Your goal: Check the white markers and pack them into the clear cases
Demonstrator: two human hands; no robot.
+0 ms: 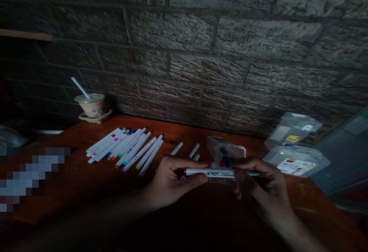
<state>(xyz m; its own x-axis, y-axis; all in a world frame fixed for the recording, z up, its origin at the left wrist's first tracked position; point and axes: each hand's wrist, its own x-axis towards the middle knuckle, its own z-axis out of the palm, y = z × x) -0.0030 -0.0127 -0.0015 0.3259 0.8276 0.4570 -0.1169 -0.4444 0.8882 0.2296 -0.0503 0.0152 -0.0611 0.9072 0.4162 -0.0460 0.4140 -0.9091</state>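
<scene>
Both hands hold one white marker pen (214, 173) level above a dark wooden table (71, 183). My left hand (172, 181) pinches the pen's left end between thumb and fingers. My right hand (255, 177) grips its right end with curled fingers. Just behind the pen lies a clear plastic case (225, 152) with dark and pink shapes inside. Two loose white markers (185, 149) lie beyond my left hand.
A row of several white markers with coloured caps (126, 150) lies at the left. A lidded drink cup with a straw (92, 105) stands in the back left corner. Two clear plastic packets (293, 146) rest at the right against the brick wall (201, 53).
</scene>
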